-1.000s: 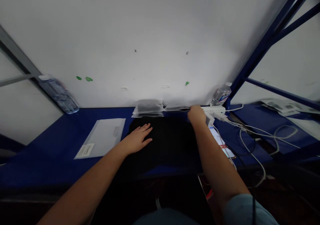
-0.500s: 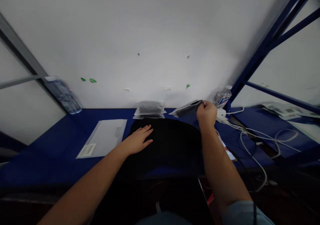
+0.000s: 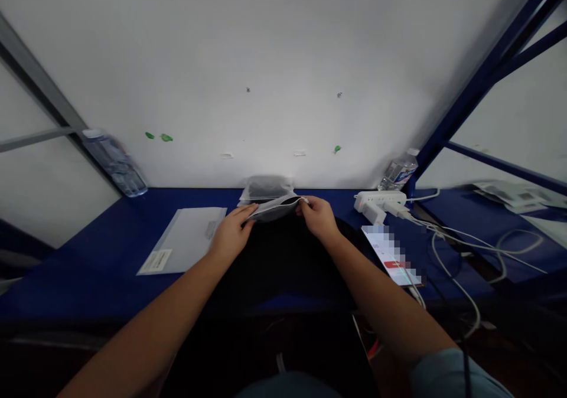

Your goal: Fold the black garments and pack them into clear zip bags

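Between my two hands is a translucent plastic zip bag (image 3: 275,210) with something dark in it. My left hand (image 3: 234,228) grips its left end, thumb near me and fingers on top. At the right end, my right hand (image 3: 318,216) pinches the corner by the zip edge, and the mouth gapes slightly there. Under the bag a black cloth (image 3: 283,262) spreads over the blue table and hangs toward me. Just behind, a pile of similar bags (image 3: 266,186) lies against the wall.
A clear flat sleeve (image 3: 186,238) with a label lies on the left. Bottles stand at the back left (image 3: 116,165) and back right (image 3: 399,170). A white power strip (image 3: 381,200), cables and a lit phone (image 3: 390,256) occupy the right side.
My right hand has brought the bag leftward from the right, over the black cloth. My left hand has risen off the cloth and taken hold of the bag's left end.
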The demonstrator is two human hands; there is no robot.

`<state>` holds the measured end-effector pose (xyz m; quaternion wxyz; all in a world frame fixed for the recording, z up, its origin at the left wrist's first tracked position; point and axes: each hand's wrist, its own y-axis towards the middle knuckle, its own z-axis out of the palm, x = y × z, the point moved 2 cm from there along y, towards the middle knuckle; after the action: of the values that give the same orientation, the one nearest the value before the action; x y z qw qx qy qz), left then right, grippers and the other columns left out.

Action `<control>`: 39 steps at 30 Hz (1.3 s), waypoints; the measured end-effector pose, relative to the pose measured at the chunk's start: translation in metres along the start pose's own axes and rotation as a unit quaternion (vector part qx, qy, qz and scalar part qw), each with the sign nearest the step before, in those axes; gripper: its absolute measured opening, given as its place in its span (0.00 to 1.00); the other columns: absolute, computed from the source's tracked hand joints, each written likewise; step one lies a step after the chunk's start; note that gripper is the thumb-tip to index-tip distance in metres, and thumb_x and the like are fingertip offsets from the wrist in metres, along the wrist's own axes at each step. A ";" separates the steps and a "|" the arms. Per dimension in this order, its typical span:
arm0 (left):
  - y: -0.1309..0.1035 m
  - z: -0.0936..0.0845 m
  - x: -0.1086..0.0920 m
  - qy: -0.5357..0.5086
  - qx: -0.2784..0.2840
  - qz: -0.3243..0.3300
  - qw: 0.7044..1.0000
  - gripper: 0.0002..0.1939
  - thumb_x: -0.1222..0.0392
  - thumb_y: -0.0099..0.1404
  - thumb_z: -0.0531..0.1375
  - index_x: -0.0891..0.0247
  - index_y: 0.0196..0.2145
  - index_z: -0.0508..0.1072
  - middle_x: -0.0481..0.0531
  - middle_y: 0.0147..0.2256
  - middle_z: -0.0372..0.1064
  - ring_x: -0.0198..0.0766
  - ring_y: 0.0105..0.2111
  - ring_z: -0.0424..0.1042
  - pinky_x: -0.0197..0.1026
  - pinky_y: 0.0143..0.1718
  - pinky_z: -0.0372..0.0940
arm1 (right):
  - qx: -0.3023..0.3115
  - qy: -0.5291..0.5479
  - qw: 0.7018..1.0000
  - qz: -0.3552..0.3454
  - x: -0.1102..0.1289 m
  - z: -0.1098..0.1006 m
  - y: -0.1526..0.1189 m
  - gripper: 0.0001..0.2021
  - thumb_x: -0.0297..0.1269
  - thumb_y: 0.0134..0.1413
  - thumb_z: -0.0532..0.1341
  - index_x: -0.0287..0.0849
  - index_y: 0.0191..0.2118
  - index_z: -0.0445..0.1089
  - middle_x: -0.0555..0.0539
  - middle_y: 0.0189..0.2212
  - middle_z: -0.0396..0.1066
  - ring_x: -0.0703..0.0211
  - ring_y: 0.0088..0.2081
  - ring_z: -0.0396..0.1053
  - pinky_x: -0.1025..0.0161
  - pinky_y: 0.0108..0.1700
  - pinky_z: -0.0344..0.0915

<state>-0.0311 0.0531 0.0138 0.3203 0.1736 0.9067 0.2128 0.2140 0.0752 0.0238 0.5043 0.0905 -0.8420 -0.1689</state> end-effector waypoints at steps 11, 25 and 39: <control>-0.004 -0.014 -0.007 -0.033 -0.100 0.075 0.992 0.21 0.63 0.71 0.53 0.53 0.56 0.76 0.47 0.55 0.74 0.41 0.54 0.75 0.49 0.60 0.68 | 0.078 -0.028 0.991 -0.101 0.005 -0.030 0.006 0.13 0.38 0.63 0.55 0.43 0.35 0.78 0.48 0.32 0.79 0.56 0.36 0.76 0.62 0.43 0.69; 0.002 -0.019 -0.001 -0.098 -0.118 0.099 0.983 0.18 0.63 0.71 0.54 0.54 0.54 0.77 0.49 0.57 0.73 0.42 0.58 0.71 0.53 0.64 0.63 | 0.072 0.035 0.988 -0.129 -0.016 -0.019 0.011 0.12 0.40 0.63 0.58 0.47 0.43 0.79 0.46 0.39 0.81 0.51 0.42 0.78 0.56 0.47 0.71; -0.024 -0.028 -0.043 0.033 -0.085 0.311 0.946 0.09 0.60 0.67 0.63 0.59 0.46 0.75 0.53 0.49 0.76 0.43 0.52 0.74 0.48 0.56 0.69 | 0.021 0.005 1.000 -0.005 -0.024 -0.027 0.019 0.16 0.40 0.63 0.56 0.43 0.26 0.73 0.48 0.25 0.77 0.58 0.29 0.74 0.64 0.35 0.68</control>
<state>-0.0219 0.0059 0.0434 0.2213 0.4116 0.7967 0.3833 0.2498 0.0957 0.0231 0.5058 0.1063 -0.8421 -0.1538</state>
